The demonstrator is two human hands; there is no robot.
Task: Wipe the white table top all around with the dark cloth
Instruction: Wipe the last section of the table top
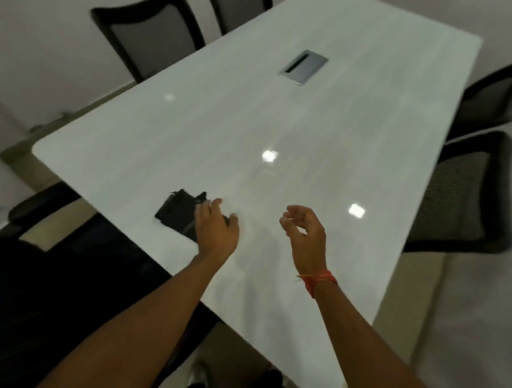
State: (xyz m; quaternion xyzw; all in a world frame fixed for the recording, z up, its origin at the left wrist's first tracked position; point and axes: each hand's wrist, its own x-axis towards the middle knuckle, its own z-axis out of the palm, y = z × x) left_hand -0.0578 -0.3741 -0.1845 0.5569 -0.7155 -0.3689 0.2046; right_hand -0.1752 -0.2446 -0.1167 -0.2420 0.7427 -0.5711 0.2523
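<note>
The dark cloth lies folded on the white table top, close to the table's near left edge. My left hand hovers over the cloth's right part with fingers spread and relaxed, covering some of it; whether it touches the cloth is unclear. My right hand hangs above the table to the right, fingers loosely curled, holding nothing. A red thread band sits on my right wrist.
A grey cable hatch is set into the table's far middle. Black mesh chairs stand at the far left and along the right side. A dark chair back stands at the near left.
</note>
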